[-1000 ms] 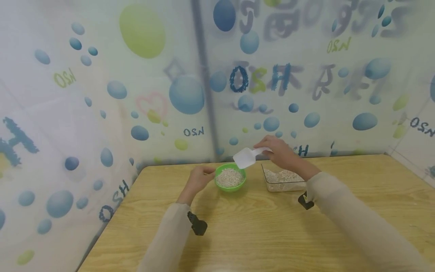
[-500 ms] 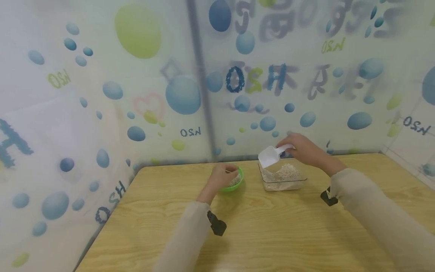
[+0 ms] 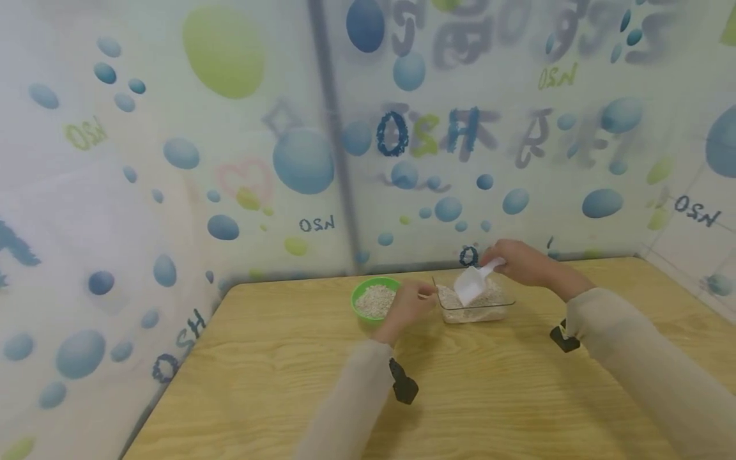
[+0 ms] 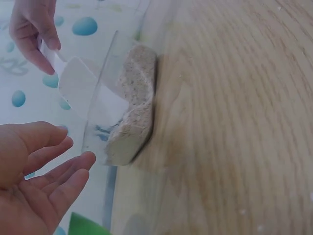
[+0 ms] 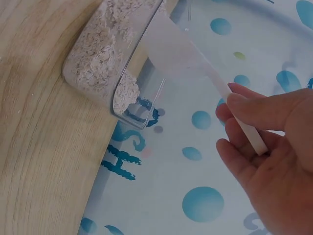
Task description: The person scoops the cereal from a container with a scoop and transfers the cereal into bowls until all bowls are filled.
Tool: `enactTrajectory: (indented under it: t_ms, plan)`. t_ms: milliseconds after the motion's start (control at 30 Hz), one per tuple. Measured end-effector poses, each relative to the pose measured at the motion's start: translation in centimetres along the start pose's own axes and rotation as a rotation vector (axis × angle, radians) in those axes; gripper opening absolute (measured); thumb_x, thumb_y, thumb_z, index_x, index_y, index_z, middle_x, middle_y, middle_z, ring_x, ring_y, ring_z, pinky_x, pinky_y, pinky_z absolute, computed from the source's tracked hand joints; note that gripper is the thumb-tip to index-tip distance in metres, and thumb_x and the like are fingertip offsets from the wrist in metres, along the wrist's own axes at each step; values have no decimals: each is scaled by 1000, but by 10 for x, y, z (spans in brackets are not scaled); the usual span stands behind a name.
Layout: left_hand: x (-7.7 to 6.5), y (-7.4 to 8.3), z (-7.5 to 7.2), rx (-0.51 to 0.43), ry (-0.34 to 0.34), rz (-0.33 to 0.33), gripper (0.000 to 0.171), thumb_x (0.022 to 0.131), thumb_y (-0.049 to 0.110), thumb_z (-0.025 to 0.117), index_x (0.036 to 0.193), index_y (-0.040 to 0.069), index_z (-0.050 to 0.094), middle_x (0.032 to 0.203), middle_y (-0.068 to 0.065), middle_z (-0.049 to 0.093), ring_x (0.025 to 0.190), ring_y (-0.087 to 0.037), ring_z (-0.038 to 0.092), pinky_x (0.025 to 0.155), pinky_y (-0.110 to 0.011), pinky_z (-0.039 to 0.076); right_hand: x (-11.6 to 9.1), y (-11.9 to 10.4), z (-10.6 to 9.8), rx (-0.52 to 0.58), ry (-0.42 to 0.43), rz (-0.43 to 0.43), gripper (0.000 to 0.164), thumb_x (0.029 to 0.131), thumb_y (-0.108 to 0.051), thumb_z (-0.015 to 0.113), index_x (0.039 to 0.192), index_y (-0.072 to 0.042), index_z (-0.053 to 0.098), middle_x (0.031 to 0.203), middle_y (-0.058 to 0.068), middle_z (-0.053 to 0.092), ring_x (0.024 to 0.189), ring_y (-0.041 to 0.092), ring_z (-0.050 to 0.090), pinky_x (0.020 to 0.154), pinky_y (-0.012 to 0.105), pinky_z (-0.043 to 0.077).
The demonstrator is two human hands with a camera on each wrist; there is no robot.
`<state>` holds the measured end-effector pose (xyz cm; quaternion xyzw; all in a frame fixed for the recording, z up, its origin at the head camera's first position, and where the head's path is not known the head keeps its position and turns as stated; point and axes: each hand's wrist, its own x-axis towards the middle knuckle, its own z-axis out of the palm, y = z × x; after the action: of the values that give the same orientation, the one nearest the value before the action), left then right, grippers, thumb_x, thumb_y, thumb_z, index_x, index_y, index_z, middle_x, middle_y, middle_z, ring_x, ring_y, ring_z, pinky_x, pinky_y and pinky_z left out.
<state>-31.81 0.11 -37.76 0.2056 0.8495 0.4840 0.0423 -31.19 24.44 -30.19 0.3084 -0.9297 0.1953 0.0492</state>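
My right hand (image 3: 520,262) grips the handle of a white plastic scoop (image 3: 471,284). The scoop tilts down, its blade inside a clear rectangular container (image 3: 477,315) of oat flakes (image 5: 95,68). In the right wrist view, thumb and fingers pinch the scoop's handle. My left hand (image 3: 409,305) reaches to the container's left side, fingertips close by its wall. Its fingers (image 4: 71,188) are loosely bent with nothing between them in the left wrist view. Behind the left wrist stands a green bowl (image 3: 358,306) with oat flakes in it, partly hidden by that hand.
Bowl and container stand side by side near the far edge of a wooden table (image 3: 460,390). Right behind it rises a pale curtain (image 3: 276,255) printed with blue and green drops. A few small crumbs (image 4: 259,227) lie on the wood.
My left hand has left the green bowl and moved right to the container. The scoop has gone from beside the bowl's rim rightward, then down into the container.
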Motion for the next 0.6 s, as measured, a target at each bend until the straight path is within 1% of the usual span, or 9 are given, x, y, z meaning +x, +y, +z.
enactTrajectory:
  t_ms: [133, 267, 400, 600]
  plan:
    - [4, -3, 9, -1, 1, 0, 24, 89, 8, 56, 109, -1, 65, 112, -12, 62, 98, -25, 60, 78, -31, 51, -1, 2, -1, -8, -90, 37, 20, 85, 9, 55, 103, 7, 64, 100, 17, 61, 98, 39, 54, 83, 50, 45]
    - [7, -7, 15, 13, 19, -11, 22, 87, 8, 59, 106, -2, 66, 106, -11, 64, 97, -23, 60, 79, -30, 50, -3, 5, 1, -4, -171, 74, 21, 87, 6, 53, 106, 7, 63, 106, 20, 61, 104, 41, 52, 86, 51, 44]
    - [8, -6, 19, 4, 37, -23, 22, 86, 5, 59, 105, -2, 67, 103, -11, 65, 97, -23, 60, 79, -30, 50, -6, 9, 3, 10, -195, 75, 22, 88, 4, 53, 107, 7, 63, 107, 21, 61, 104, 41, 53, 85, 51, 44]
    - [8, -4, 22, -3, 57, -37, 24, 84, 6, 59, 105, -3, 67, 105, -11, 65, 102, -24, 58, 83, -32, 49, -8, 8, 7, 21, -208, 73, 22, 88, 1, 54, 108, 6, 62, 106, 19, 62, 102, 39, 54, 84, 49, 46]
